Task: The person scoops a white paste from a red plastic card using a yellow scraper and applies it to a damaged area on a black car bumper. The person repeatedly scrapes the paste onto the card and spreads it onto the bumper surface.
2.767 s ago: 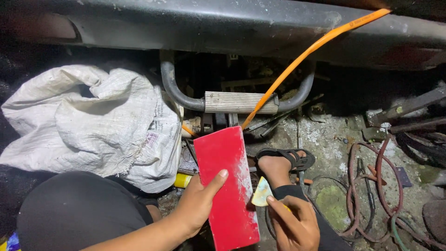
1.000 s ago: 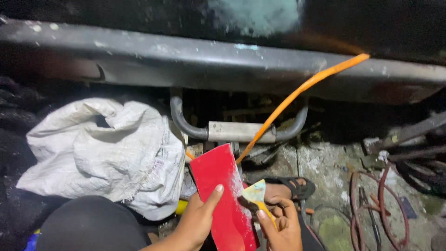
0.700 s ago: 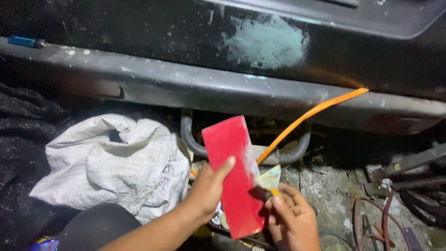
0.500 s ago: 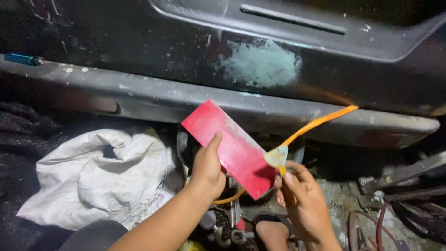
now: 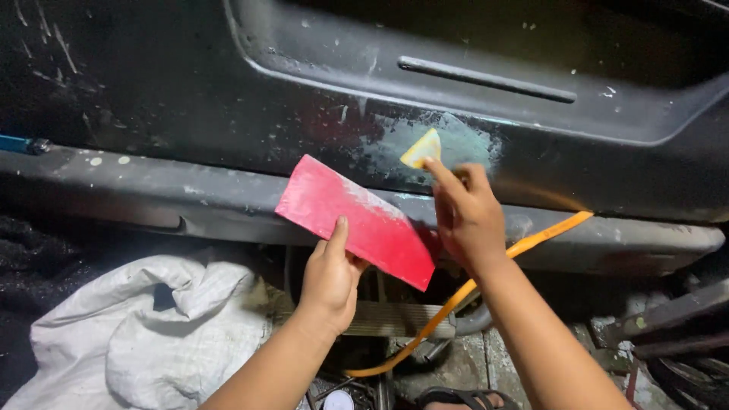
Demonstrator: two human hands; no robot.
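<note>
Head view: two hands, one red board [image 5: 355,222], one yellow spreader [image 5: 421,149].

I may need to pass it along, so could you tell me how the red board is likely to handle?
The red board looks stiff: held at one edge by the left hand, it juts out flat without sagging. It is probably light, as one hand carries it.
</note>
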